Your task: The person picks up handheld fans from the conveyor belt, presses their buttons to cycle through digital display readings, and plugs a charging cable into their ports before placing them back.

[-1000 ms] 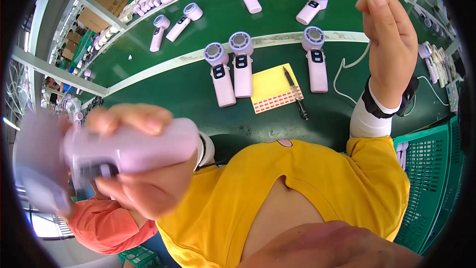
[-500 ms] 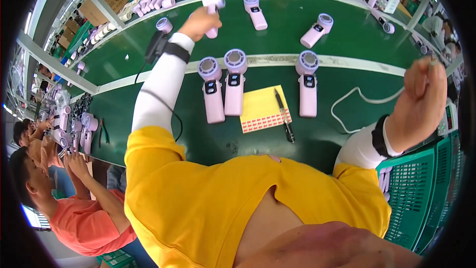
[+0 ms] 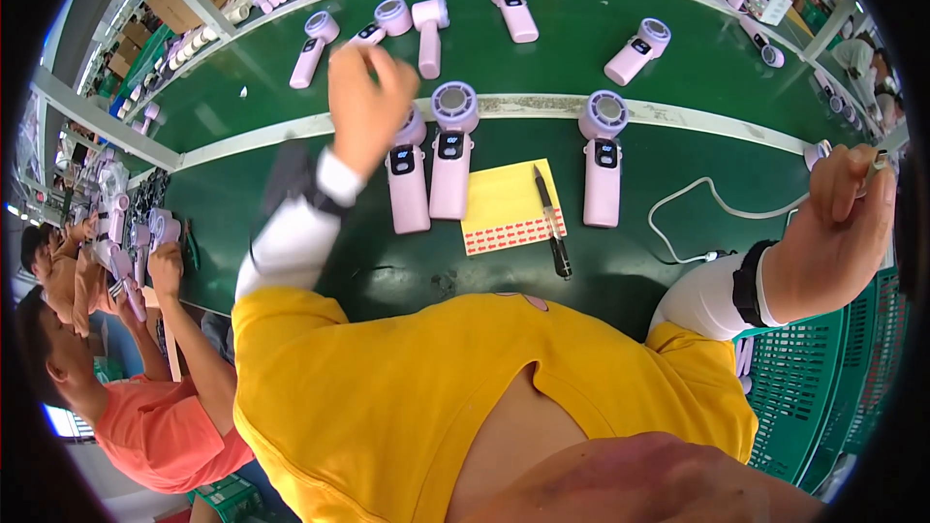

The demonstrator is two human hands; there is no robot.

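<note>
My left hand [image 3: 368, 102], somewhat blurred, is over the divider rail with loosely bent, parted fingers and nothing in them. Just beyond it, on the far green surface, lie a pink handheld fan [image 3: 429, 44] with its head turned sideways and two more fans. Partly behind my left wrist is a fan [image 3: 408, 192] on the near surface; a second fan [image 3: 450, 174] touches it. Another handheld fan [image 3: 603, 179] lies farther right. At the right, my right hand [image 3: 828, 228] pinches a cable plug [image 3: 877, 163] with a metal tip, clear of the table.
Between the near fans lies a yellow sticker sheet [image 3: 504, 203] with a black pen [image 3: 552, 223] across it. A white cable [image 3: 712, 186] loops near my right forearm. Green crates [image 3: 814, 378] stand at the lower right. A co-worker in a coral shirt [image 3: 165, 426] handles fans at the left.
My left hand has let go of the sideways fan, which now rests on the far surface, and has drawn back toward me. My right hand has shifted slightly lower and outward.
</note>
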